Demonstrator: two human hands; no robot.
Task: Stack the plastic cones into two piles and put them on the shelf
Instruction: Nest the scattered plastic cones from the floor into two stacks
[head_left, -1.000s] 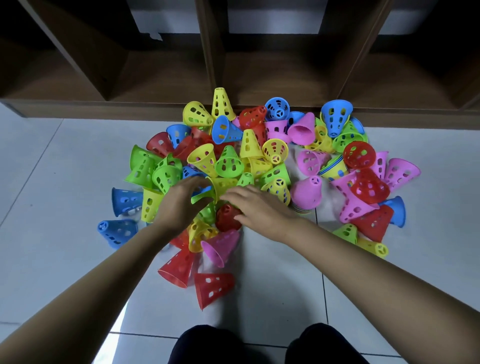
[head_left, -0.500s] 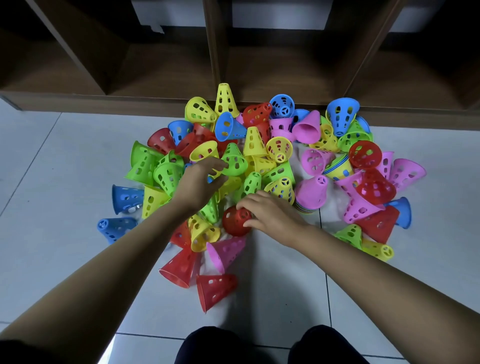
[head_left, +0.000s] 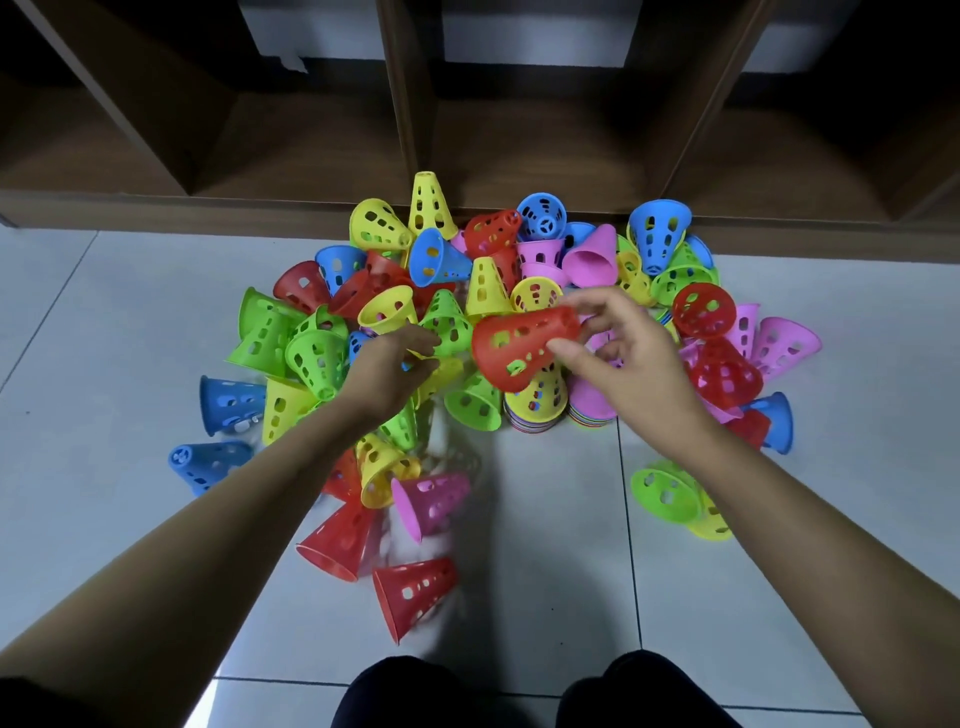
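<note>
A heap of perforated plastic cones in red, yellow, green, blue and pink lies on the tiled floor in front of the wooden shelf (head_left: 332, 156). My right hand (head_left: 618, 364) holds a red cone (head_left: 519, 343) lifted on its side above the heap. Below it stand two short stacks: one topped by a yellow cone (head_left: 537, 397), one topped by a pink cone (head_left: 592, 402). My left hand (head_left: 389, 369) reaches into the heap and pinches the rim of a yellow cone (head_left: 441, 371) next to a green cone (head_left: 447, 322).
Loose cones lie apart from the heap: red ones (head_left: 413, 592) near my knees, blue ones (head_left: 208, 462) at the left, a green one (head_left: 665, 493) at the right. The shelf compartments behind the heap are dark and open. My knees (head_left: 410, 691) show at the bottom edge.
My right hand took the red cone off the floor and raised it up and to the right. My left hand moved forward into the heap onto a yellow cone.
</note>
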